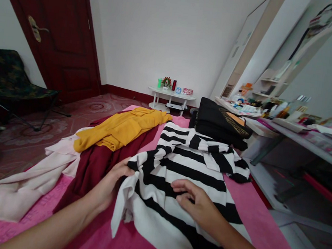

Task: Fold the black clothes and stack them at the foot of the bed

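Observation:
A black-and-white striped long-sleeved top (pixel 198 170) lies spread over a pink cover, its far sleeve folded across the upper part. My left hand (pixel 120 175) grips the top's left side, the cloth bunched between thumb and fingers; a white flap hangs below the grip. Over the middle of the top is my right hand (pixel 189 197), fingers loosely curved and apart, holding nothing. Whether its fingertips touch the fabric I cannot tell.
To the left lie a mustard garment (pixel 123 129), a dark red garment (pixel 97 168) and a pale pink garment (pixel 37 177). Folded black clothes (pixel 217 122) are stacked at the far right. A cluttered dressing table (pixel 261 129) stands right; a small white table (pixel 172 94) is by the wall.

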Demonstrator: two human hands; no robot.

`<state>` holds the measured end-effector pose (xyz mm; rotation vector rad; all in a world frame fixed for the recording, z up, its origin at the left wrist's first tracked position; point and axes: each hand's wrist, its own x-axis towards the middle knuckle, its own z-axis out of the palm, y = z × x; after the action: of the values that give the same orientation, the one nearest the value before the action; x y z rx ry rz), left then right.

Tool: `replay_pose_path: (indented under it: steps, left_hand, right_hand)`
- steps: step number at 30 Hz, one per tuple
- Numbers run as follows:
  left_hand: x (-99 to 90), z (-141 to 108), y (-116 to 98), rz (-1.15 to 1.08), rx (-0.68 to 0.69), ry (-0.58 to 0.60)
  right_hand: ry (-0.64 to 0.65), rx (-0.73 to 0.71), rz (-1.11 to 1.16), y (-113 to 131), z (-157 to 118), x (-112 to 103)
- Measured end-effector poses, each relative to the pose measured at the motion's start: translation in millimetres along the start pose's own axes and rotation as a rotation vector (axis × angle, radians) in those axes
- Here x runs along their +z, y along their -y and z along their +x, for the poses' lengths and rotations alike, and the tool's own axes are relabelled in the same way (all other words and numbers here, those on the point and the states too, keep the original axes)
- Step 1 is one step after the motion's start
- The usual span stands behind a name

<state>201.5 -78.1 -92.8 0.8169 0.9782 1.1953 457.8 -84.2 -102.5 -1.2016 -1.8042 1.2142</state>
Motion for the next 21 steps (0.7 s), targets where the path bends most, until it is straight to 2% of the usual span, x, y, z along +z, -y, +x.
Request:
replay_pose_path:
  steps: [2,4,7,9,10,12,15,16,18,21]
  left_hand:
    - [-4.4,-2.7,-0.9,-0.110,-0.063,-0.052]
    - [-5.4,-4.5,1.1,-0.160,-0.092,-0.055]
    - [-3.3,-5.0,4.7,-0.182,-0.076,-0.039]
    - [-0.9,-5.2,5.4,-0.174,-0.037,-0.042]
    - [0.5,-5.6,5.2,-0.172,-0.016,-0.042]
    - [3.5,-6.7,4.2,-0.172,0.017,-0.035]
    - [8.6,-9.0,2.9,-0.172,0.046,-0.016]
    - [10.3,-9.6,2.6,-0.165,0.053,-0.013]
    - [13.5,-10.2,2.5,-0.143,0.069,0.002]
    - [17.4,-9.7,2.8,-0.093,0.098,0.046]
  right_hand:
    - [0.002,-0.086,-0.170,-1.2,-0.5,5.5]
    - [0.033,-0.169,-0.265,6.5,-5.2,15.5]
    - [0.212,-0.261,-0.356,27.0,-14.7,29.3]
    - [0.371,-0.306,-0.355,36.5,-14.4,31.2]
    - [0.409,-0.308,-0.342,37.5,-10.4,29.8]
    - [0.315,-0.284,-0.351,30.8,4.7,24.9]
    - [0.013,-0.221,-0.534,7.2,33.3,23.9]
    - [-0.028,-0.195,-0.606,-0.3,41.2,27.0]
    - [0.011,-0.171,-0.713,-9.8,52.8,36.2]
    - [0.184,-0.247,-0.762,-9.3,66.8,44.1]
